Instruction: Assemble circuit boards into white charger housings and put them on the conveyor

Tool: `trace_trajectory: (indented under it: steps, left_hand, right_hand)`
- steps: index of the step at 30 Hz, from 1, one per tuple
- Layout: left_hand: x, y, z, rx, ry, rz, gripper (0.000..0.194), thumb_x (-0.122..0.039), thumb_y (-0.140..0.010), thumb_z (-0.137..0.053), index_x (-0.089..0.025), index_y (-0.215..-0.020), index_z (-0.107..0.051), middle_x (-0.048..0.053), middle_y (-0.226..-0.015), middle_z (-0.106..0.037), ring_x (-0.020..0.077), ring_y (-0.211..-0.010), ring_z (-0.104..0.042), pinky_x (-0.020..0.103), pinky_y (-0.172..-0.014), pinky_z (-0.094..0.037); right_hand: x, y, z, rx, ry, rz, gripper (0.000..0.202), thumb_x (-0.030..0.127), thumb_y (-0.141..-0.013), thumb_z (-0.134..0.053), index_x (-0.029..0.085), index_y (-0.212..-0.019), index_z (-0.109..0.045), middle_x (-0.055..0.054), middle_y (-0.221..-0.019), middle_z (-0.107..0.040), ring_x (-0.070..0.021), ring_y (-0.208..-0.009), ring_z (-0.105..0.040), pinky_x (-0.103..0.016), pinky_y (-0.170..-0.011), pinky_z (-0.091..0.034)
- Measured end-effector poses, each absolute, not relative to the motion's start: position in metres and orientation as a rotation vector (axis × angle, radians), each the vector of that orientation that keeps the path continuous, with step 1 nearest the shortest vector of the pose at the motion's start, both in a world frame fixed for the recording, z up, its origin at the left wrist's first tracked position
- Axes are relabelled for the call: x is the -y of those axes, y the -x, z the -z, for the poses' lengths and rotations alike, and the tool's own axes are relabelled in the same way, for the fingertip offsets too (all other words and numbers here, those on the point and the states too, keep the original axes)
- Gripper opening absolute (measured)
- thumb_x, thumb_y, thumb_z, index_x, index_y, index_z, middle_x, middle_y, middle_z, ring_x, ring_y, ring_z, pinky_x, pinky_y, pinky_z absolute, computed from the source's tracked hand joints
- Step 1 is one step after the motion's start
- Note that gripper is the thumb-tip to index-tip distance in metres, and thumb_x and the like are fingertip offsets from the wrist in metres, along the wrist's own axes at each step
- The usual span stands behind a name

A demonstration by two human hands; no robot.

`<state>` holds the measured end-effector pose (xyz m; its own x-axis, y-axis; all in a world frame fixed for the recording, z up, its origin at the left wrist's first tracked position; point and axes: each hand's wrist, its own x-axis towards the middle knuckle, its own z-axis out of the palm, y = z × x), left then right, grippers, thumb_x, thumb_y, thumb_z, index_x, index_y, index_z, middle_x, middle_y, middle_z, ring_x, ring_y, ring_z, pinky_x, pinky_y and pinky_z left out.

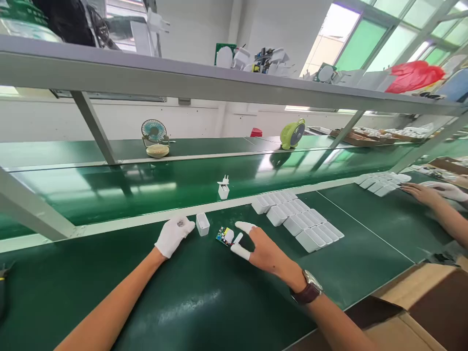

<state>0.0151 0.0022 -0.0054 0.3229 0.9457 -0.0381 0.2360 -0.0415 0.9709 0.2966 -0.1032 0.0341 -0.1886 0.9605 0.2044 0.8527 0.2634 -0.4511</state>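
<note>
My left hand (pixel 174 236), in a white glove, has its fingers curled together beside an upright, open-topped white case (pixel 202 224); whatever they may hold is hidden. A small circuit board (pixel 225 236) with a round white part lies on the green work surface, right of the case. Just right of the board is my right hand (pixel 268 253), its thumb and index finger in white finger covers and spread apart. A small white piece (pixel 238 238) shows between those fingertips. Farther back, a white plug unit with metal pins (pixel 224 188) stands on the green belt.
Rows of white cases (pixel 298 219) lie right of my right hand, with more (pixel 382 183) near another person's hands (pixel 427 195). Overhead runs a loaded shelf (pixel 219 83). Two small fans (pixel 155 136) (pixel 292 134) stand behind the belt. Cardboard boxes (pixel 413 312) sit lower right.
</note>
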Motion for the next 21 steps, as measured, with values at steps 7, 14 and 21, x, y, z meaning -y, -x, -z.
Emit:
trace_trajectory:
  steps: [7,14,21]
  left_hand:
    - [0.009,-0.046,0.002,-1.359,-1.846,-0.826,0.108,-0.038,-0.055,-0.087,-0.019,-0.149,-0.037,0.015,-0.141,-0.051,0.0328,-0.125,-0.055,0.045,-0.105,-0.046]
    - [0.003,-0.042,-0.006,-1.354,-1.849,-0.663,0.065,-0.032,-0.067,-0.081,-0.019,-0.128,-0.06,0.012,-0.126,-0.066,0.0325,-0.113,-0.063,0.047,-0.102,-0.047]
    - [0.017,-0.006,-0.009,-1.059,-1.621,-0.78,0.062,-0.028,-0.07,-0.079,-0.016,-0.127,-0.058,0.011,-0.123,-0.068,0.0272,-0.116,-0.064,0.042,-0.106,-0.047]
  right_hand:
    - [0.088,-0.28,-0.006,2.219,1.64,-0.181,0.016,0.029,-0.09,-0.057,0.016,-0.096,-0.066,-0.015,-0.095,-0.069,-0.0325,-0.091,-0.065,-0.048,-0.086,-0.051]
    - [0.062,-0.276,-0.043,2.135,1.55,-0.193,0.043,0.019,-0.079,-0.058,0.015,-0.122,-0.064,-0.011,-0.101,-0.067,-0.0284,-0.098,-0.061,-0.04,-0.091,-0.048]
    - [0.043,-0.248,-0.055,1.997,1.417,-0.31,0.045,0.021,-0.083,-0.056,0.02,-0.128,-0.058,-0.006,-0.106,-0.067,-0.0222,-0.095,-0.064,-0.034,-0.085,-0.054]
